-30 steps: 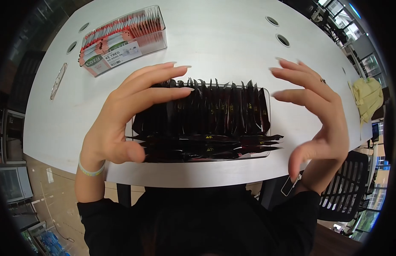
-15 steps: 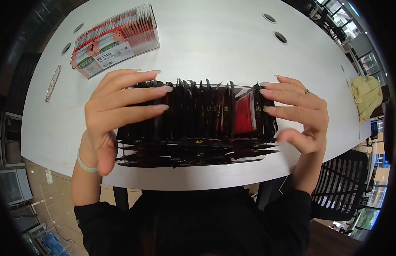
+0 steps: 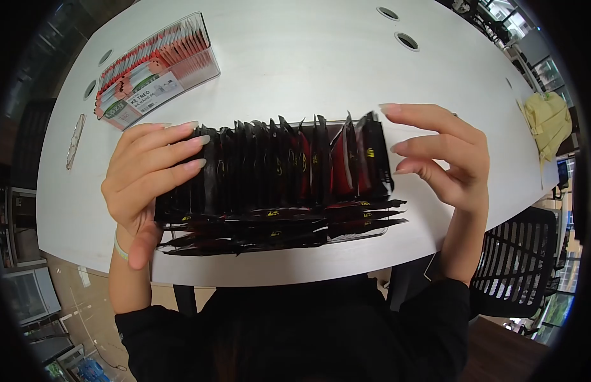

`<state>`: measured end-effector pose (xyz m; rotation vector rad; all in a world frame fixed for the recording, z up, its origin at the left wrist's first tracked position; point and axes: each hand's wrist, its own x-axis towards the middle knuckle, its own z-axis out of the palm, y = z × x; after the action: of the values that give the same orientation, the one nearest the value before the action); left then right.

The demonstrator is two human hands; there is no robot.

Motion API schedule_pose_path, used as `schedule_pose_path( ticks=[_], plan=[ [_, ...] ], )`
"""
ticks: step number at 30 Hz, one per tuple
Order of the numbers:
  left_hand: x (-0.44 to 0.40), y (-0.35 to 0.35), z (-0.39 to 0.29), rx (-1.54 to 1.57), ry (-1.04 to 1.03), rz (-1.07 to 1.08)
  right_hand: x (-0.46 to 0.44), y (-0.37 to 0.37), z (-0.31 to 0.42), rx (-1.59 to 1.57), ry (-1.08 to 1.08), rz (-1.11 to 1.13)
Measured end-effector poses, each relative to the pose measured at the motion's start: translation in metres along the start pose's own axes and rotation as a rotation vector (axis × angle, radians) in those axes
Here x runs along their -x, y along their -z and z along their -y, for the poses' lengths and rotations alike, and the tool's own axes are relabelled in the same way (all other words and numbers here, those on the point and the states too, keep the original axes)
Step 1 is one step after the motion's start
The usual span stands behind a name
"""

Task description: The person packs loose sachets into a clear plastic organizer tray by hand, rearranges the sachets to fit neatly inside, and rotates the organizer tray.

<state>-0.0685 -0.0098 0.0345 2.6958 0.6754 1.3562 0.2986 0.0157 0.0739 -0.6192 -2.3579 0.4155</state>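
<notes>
Left hand (image 3: 133,181): fingers spread in a loose row over the left end of the upright black sachets (image 3: 244,172), tips on or near their top edges; thumb held wide at the near corner. Right hand (image 3: 470,159): fingers curled and parted, tips just off the row's right end, nothing visibly held.

Upright sachets stand in a clear plastic container (image 3: 362,238), packed close at left, looser at right, where a few lean and show red faces. More sachets (image 3: 276,219) lie lengthwise along the near side, ends poking past the rim.

Judgement: step in hand looks like evening up the row. The next move calls for light pressure from both ends and an eye on the leaning ones; foil could crease or ride up.

Farther out, on the white table (image 3: 308,70): second clear container (image 3: 206,71), filled with red-and-white sachets (image 3: 168,52), beyond the left hand.
</notes>
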Motion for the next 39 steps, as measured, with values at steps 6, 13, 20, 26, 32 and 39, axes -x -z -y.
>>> schedule_pose_path(
  ticks=[6,13,20,26,32,39],
  plan=[
    [0.0,-0.002,0.0,0.014,0.01,-0.002,0.0,-0.015,-0.001,0.02,-0.03,0.033],
    [0.0,-0.002,0.001,0.031,0.01,-0.001,-0.004,-0.022,0.004,0.078,0.053,0.047],
    [-0.001,-0.003,0.0,0.066,0.037,0.033,-0.008,-0.004,-0.002,0.215,0.21,-0.081],
    [-0.014,-0.004,-0.019,0.198,0.336,0.22,0.005,0.013,-0.03,-0.305,0.256,-0.323],
    [-0.045,-0.002,-0.036,0.182,0.435,0.349,0.013,0.011,-0.036,-0.833,0.103,-0.536],
    [-0.027,0.01,-0.021,0.104,0.321,0.245,0.008,0.008,-0.016,-1.121,-0.053,-0.341]
  ],
)
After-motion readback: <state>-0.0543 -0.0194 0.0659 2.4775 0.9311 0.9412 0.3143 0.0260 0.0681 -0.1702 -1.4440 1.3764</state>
